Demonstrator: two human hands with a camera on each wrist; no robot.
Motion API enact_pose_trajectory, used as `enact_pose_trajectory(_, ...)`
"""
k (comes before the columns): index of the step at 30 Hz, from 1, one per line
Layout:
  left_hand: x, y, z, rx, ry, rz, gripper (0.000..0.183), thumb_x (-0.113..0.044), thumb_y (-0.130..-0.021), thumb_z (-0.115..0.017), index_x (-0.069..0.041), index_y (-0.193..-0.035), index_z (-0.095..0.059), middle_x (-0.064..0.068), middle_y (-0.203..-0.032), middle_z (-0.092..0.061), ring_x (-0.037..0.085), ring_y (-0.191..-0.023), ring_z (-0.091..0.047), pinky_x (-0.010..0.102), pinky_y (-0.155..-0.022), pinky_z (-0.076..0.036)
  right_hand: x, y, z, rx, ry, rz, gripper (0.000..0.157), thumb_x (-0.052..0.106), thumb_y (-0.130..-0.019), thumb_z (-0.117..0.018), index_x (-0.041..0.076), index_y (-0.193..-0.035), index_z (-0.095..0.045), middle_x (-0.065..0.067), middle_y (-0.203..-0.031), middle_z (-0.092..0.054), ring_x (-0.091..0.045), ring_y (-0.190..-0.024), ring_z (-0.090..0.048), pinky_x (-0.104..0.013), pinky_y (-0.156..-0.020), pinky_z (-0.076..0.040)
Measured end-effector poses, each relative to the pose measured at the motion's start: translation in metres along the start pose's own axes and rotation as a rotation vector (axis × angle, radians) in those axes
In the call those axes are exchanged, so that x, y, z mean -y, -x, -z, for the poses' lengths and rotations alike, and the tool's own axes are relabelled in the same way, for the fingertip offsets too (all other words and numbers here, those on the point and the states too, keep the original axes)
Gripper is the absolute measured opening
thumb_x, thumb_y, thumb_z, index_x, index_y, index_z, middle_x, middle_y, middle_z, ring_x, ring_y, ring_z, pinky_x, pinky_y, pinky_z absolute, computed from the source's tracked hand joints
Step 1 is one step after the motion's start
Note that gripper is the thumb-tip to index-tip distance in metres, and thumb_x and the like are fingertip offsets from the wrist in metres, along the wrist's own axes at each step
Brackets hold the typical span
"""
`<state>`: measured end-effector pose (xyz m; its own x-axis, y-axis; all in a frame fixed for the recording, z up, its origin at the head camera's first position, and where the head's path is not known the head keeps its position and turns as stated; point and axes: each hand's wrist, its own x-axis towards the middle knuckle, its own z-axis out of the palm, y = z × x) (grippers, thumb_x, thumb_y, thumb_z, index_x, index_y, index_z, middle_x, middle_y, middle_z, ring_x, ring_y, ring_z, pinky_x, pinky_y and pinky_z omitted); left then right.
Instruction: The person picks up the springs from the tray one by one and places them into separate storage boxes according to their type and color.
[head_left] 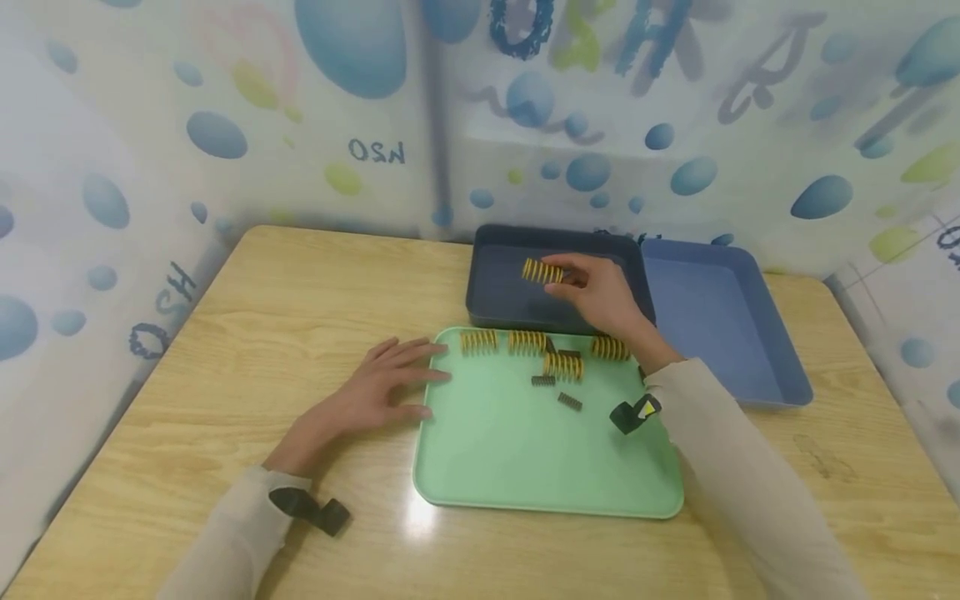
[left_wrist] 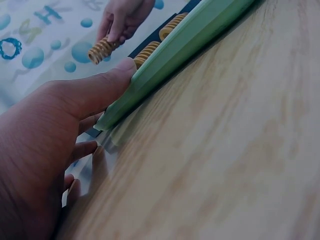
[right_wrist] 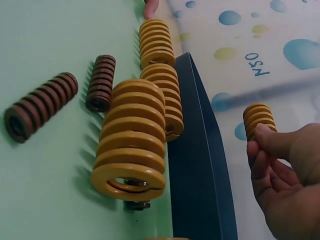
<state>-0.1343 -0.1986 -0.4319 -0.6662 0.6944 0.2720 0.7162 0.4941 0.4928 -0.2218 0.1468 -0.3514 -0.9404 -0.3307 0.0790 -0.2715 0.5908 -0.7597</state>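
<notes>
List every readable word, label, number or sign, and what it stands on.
"O", "H": blue letters, wall.
"NSO", as the right wrist view shows it: wall.
Perhaps "OSH", orientation unclear: left wall.
Cannot be read: grey wall scrawls, cut-off right-edge lettering, yellow wrist-device mark.
None visible: springs, trays.

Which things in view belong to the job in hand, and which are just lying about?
Likely part of the job:
yellow spring, held over the dark tray by the right hand
green tray, carrying other yellow springs and dark springs
left hand, at the green tray's edge

Likely incidental:
blue tray, with neither hand on it
patterned wall, background
</notes>
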Motion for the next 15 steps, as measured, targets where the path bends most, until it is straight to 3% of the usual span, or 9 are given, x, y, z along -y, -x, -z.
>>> enact_pose_trajectory(9,-0.001,-0.003,0.000,0.006,-0.002,-0.001,0.047,-0.040,-0.084,-0.071,-0.020,-0.126,-0.063,0.006,-0.147,-0.041,0.033,-0.138,-0.028,0.061,-0.108,-0.010,-0.008,-0.023,-0.004,0.070,-0.028,0.035,0.040,0.021,-0.092,-0.066,0.020,-0.131,-0.059,0.001,-0.126,-0.059,-0.016,-0.094,-0.061,-0.039,-0.078,-0.051)
enact_pose_trajectory(15,-0.002,-0.003,0.000,-0.001,0.000,0.000,0.046,-0.038,-0.083,-0.072,-0.019,-0.125,-0.064,0.006,-0.146,-0.043,0.034,-0.138,-0.029,0.061,-0.108,-0.011,-0.017,-0.038,-0.016,0.127,-0.063,-0.003,0.040,0.026,-0.092,-0.065,0.026,-0.131,-0.059,0.004,-0.133,-0.054,-0.016,-0.104,-0.059,-0.040,-0.085,-0.050)
